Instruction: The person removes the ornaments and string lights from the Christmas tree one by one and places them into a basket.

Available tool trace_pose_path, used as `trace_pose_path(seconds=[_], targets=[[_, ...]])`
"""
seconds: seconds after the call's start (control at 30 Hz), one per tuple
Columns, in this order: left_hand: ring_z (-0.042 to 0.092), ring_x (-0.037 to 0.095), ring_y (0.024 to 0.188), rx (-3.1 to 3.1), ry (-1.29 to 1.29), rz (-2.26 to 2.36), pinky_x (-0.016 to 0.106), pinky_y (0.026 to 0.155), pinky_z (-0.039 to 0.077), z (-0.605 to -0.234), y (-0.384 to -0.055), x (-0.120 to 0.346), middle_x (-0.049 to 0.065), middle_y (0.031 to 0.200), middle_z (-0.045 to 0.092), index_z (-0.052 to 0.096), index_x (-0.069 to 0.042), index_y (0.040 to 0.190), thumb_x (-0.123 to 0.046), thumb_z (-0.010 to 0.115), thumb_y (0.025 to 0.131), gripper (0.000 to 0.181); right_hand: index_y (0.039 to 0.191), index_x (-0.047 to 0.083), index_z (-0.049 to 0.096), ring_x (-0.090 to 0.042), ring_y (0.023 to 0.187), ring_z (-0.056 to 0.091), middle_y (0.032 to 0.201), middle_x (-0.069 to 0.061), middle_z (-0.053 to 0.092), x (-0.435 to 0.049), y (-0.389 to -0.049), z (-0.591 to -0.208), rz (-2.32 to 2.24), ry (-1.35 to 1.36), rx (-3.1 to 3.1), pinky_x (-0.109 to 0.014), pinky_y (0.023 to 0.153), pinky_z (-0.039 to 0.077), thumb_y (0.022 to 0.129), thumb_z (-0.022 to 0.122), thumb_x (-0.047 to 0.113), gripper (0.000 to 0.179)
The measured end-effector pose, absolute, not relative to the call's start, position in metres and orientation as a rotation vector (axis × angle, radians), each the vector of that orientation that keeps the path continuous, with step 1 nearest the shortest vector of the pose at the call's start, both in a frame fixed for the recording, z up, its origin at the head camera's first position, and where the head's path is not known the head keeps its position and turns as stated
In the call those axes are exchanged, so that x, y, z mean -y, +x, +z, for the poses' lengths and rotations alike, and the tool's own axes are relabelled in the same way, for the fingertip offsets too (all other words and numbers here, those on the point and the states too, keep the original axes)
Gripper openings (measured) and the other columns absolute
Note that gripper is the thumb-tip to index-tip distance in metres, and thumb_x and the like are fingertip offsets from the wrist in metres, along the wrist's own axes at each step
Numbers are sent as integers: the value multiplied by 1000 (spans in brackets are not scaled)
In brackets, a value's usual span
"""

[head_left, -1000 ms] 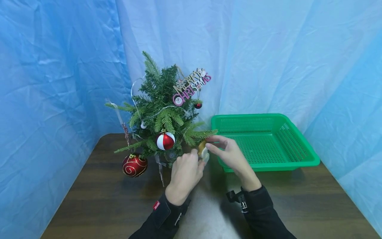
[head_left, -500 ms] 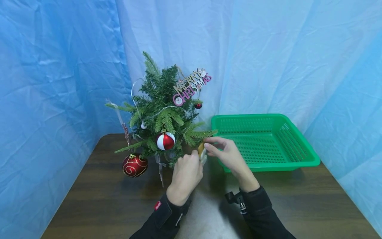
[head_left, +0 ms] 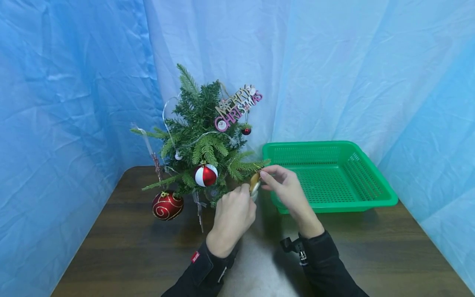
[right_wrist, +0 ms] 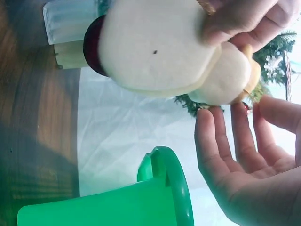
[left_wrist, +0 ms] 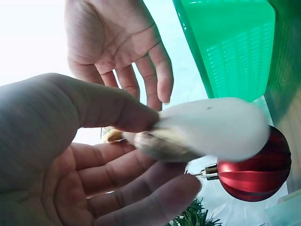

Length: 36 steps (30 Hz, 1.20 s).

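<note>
my right hand (head_left: 288, 187) has just edged up to the branch (head_left: 249, 166) tip, though i can't tell if its close-set fingertips grip anything, while my left hand (head_left: 234, 212) pinches the white ornament (head_left: 255, 182) near mid-frame, so its top end now seems my focus.

right hand (head_left: 289, 187): up, rightward | left hand (head_left: 234, 214): slightly rightward | ornament (head_left: 255, 180): up, rightward

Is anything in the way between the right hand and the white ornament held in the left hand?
Nothing visible. The left hand pinches the white ornament, and the right hand is beside its yellow top, with no object between; contact is unclear. The green basket lies to the right.
</note>
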<state>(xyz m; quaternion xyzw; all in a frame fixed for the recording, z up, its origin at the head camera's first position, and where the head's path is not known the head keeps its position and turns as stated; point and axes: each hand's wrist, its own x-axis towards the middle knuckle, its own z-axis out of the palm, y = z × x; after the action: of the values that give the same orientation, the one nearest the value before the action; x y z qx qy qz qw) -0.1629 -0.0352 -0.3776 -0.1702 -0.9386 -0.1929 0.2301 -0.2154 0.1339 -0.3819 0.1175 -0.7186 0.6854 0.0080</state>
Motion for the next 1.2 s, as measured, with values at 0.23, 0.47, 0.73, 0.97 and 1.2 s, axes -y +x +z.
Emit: trace_pose_path(seconds=[0.23, 0.47, 0.73, 0.97, 1.2], targets=[[66, 24, 72, 2505, -495, -558, 39, 53, 54, -377, -165, 33, 6, 90, 69, 69, -3, 113, -10, 72, 88, 26, 116, -3, 64, -26, 107, 67, 118, -17, 67, -136, -215, -380, 2142, 319, 2158, -39, 87, 58, 100, 67, 31, 37], [67, 23, 75, 2437, -515, -558, 39, 53, 54, -379, -167, 31, 7, 97, 71, 69, -4, 121, -14, 72, 94, 29, 117, -3, 62, -23, 102, 71, 115, -17, 70, -138, -217, -381, 2114, 290, 2115, -38, 84, 59, 101, 66, 29, 36], [66, 22, 74, 2376, -523, -525, 38, 51, 53, -382, -169, 30, 5, 97, 70, 69, -7, 122, -15, 73, 95, 29, 119, -3, 58, -27, 97, 72, 112, -20, 69, -139, -217, -382, 2125, 220, 2046, -40, 85, 59, 101, 65, 30, 38], [67, 21, 78, 2341, -528, -555, 36, 55, 56, -386, -172, 28, 6, 100, 71, 70, -6, 122, -12, 72, 95, 28, 118, -1, 57, -27, 98, 71, 111, -18, 70, -140, -217, -383, 2115, 167, 2061, -39, 84, 59, 103, 62, 30, 34], [66, 21, 77, 2333, -527, -543, 35, 54, 55, -385, -173, 28, 4, 98, 72, 71, -8, 120, -13, 73, 94, 27, 115, 1, 57, -25, 96, 73, 105, -16, 74, -139, -218, -382, 2026, 133, 2118, -42, 85, 59, 102, 64, 30, 33]])
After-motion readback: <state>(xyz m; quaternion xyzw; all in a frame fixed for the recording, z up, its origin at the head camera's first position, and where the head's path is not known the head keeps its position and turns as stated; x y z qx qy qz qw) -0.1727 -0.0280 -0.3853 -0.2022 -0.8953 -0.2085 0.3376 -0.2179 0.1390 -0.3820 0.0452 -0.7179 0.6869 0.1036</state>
